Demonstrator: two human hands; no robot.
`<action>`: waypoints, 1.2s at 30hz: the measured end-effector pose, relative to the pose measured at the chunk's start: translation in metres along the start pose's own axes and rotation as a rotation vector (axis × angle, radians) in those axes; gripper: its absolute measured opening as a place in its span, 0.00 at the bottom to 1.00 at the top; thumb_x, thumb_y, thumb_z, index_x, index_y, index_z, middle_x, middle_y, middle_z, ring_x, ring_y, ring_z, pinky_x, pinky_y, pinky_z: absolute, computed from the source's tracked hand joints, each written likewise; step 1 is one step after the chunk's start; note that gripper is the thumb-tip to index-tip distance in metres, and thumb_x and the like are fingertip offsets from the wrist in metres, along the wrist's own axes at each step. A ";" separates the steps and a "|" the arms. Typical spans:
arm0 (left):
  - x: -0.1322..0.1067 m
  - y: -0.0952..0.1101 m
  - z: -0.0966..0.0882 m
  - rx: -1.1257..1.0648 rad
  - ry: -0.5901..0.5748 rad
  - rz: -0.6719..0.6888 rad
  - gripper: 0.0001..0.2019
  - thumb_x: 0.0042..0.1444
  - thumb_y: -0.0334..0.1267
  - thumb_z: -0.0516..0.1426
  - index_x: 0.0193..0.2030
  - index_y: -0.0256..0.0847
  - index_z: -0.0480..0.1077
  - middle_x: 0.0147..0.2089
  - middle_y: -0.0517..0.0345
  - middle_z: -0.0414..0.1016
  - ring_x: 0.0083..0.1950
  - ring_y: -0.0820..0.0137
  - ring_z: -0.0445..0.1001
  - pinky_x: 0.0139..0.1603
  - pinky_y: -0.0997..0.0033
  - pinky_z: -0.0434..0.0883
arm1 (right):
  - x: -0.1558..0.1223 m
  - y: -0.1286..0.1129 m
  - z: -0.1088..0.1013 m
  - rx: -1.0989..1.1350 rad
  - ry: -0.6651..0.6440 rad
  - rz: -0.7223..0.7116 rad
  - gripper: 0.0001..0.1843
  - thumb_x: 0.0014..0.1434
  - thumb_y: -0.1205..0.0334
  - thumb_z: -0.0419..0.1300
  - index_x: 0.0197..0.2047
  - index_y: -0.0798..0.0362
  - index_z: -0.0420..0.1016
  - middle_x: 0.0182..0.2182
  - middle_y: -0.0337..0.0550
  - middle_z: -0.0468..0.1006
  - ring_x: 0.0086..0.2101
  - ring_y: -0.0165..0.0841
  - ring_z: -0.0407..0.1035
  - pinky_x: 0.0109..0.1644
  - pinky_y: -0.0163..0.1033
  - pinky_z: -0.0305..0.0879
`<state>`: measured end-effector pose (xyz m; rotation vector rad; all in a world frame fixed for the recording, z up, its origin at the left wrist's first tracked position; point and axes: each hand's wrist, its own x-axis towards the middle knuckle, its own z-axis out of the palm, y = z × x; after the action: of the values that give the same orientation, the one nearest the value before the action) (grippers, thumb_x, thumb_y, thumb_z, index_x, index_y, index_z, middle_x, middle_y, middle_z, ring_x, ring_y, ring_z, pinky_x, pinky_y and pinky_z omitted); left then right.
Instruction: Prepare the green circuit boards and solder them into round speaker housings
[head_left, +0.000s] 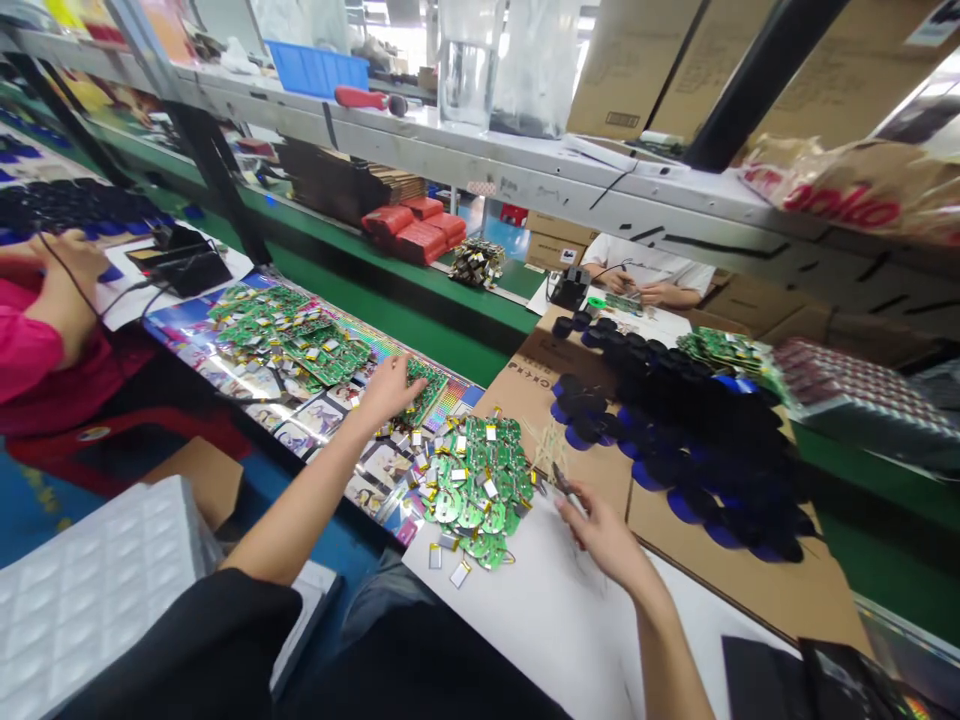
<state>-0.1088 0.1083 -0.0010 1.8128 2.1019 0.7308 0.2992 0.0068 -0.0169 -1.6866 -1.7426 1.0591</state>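
Observation:
My left hand [388,388] reaches forward, its curled fingers at the edge of a stack of green circuit boards [429,395] on the picture-printed mat. My right hand [602,530] is closed around a dark, slim hand tool [561,479]; its exact kind is unclear. The tool's tip points at a small bundle of thin pale strips [550,445] on the cardboard. Between my hands lies a heap of round green circuit boards [480,480] with small silver battery cells [460,573] wired to them. White paper [525,620] lies under part of it.
Many black-and-blue round parts [675,430] cover the cardboard [757,590] at right. More circuit boards [300,340] lie at left. A metal shelf [420,140] crosses above the bench. One co-worker's hands [75,260] show at left, another's [660,293] across the bench.

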 end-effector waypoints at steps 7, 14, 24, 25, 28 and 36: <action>0.040 -0.033 -0.016 0.147 -0.112 -0.156 0.26 0.43 0.57 0.70 0.42 0.38 0.75 0.49 0.35 0.79 0.59 0.37 0.74 0.60 0.49 0.69 | -0.009 -0.010 0.046 0.015 -0.032 -0.078 0.26 0.62 0.49 0.60 0.58 0.56 0.79 0.56 0.58 0.82 0.58 0.52 0.75 0.66 0.56 0.67; 0.044 -0.030 -0.027 -0.035 -0.071 -0.089 0.22 0.44 0.53 0.67 0.37 0.44 0.63 0.35 0.56 0.71 0.40 0.59 0.73 0.42 0.64 0.66 | -0.015 -0.013 0.049 0.101 -0.078 -0.126 0.25 0.62 0.52 0.62 0.59 0.53 0.80 0.55 0.54 0.80 0.57 0.50 0.74 0.67 0.55 0.65; -0.001 -0.021 -0.028 -0.826 0.142 0.015 0.27 0.43 0.49 0.70 0.38 0.46 0.57 0.24 0.74 0.54 0.25 0.74 0.59 0.33 0.73 0.59 | -0.017 -0.019 0.036 0.069 -0.186 -0.118 0.19 0.63 0.47 0.65 0.50 0.50 0.85 0.46 0.49 0.78 0.46 0.45 0.75 0.54 0.49 0.71; -0.003 -0.019 -0.030 -0.905 0.162 -0.014 0.28 0.41 0.48 0.71 0.39 0.46 0.58 0.24 0.74 0.55 0.25 0.74 0.62 0.33 0.74 0.60 | -0.018 -0.020 0.034 0.081 -0.193 -0.097 0.19 0.64 0.45 0.64 0.49 0.50 0.84 0.44 0.48 0.79 0.42 0.43 0.76 0.49 0.47 0.72; -0.008 -0.010 -0.043 -1.067 0.224 -0.061 0.28 0.39 0.45 0.72 0.42 0.46 0.63 0.26 0.70 0.62 0.29 0.70 0.69 0.33 0.73 0.64 | -0.021 -0.025 0.028 0.155 -0.222 -0.013 0.23 0.67 0.39 0.61 0.46 0.52 0.80 0.32 0.41 0.78 0.27 0.35 0.71 0.34 0.40 0.68; -0.032 0.047 -0.064 -1.226 0.110 0.012 0.15 0.44 0.42 0.72 0.31 0.41 0.71 0.29 0.63 0.70 0.32 0.71 0.68 0.36 0.73 0.69 | -0.027 -0.064 0.011 0.342 -0.088 -0.215 0.29 0.74 0.36 0.48 0.41 0.52 0.77 0.32 0.43 0.78 0.32 0.35 0.72 0.42 0.41 0.69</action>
<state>-0.0963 0.0682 0.0740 1.0579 1.1241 1.6360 0.2552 -0.0172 0.0325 -1.2337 -1.6393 1.2616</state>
